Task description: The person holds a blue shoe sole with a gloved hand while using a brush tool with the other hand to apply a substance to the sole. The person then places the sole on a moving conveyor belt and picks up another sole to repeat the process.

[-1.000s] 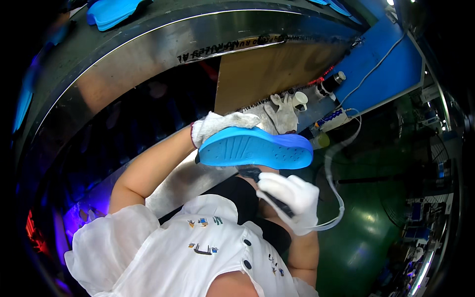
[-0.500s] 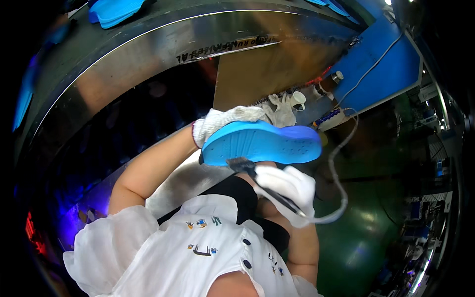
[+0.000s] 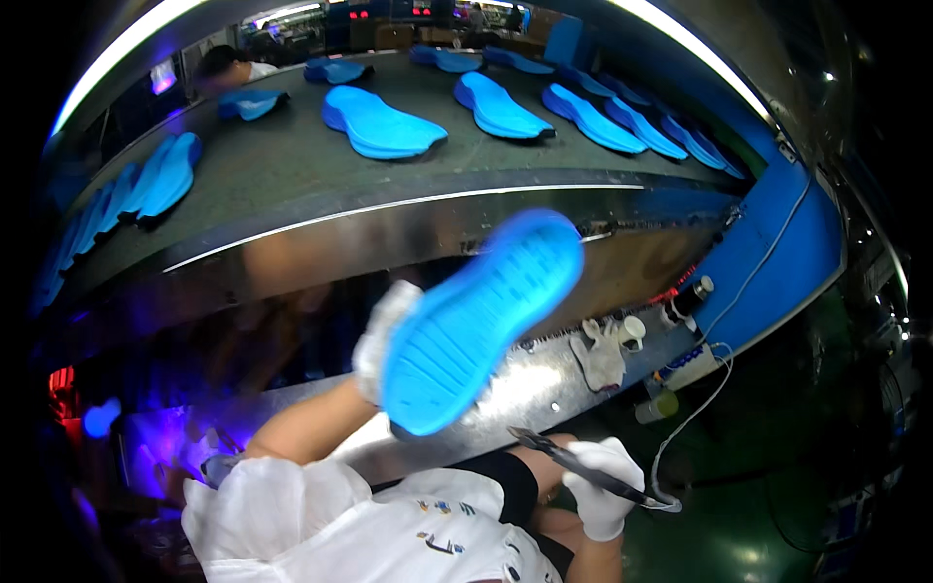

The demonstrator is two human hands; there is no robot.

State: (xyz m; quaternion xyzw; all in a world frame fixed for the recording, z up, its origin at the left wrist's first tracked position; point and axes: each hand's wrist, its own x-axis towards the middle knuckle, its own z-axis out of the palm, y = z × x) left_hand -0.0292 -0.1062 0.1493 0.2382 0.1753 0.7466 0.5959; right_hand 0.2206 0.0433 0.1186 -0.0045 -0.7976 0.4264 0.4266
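head view, looking down past a white shirt (image 3: 321, 515) at the lower edge.

left hand (image 3: 384, 335), white glove, raised in front of the body. fingers clamped on the edge of a blue sole (image 3: 481, 325), held up in the air, tread side toward the camera, toe end up and to the right, heel end low near the forearm. sole blurred by motion. it hangs above the steel desk (image 3: 525, 389) edge, not touching it.

right hand (image 3: 603, 486), also white-gloved, low at the right, near the lap. fingers closed around a thin dark tool (image 3: 569, 462), tip pointing up-left toward the heel end of the sole, just short of it. a light cord (image 3: 700, 408) runs from the hand up the blue side panel (image 3: 777, 262).

on the desk to the right of the sole: a crumpled spare glove (image 3: 603, 355), a small white cup (image 3: 634, 330), a small dark bottle (image 3: 692, 294).

beyond, a dark conveyor belt (image 3: 292, 165) with a bright metal rim, carrying a row of blue soles (image 3: 379, 121), lying flat, spaced apart. more soles stacked at the far left. another person (image 3: 228, 66) partly visible at the far side of the belt.
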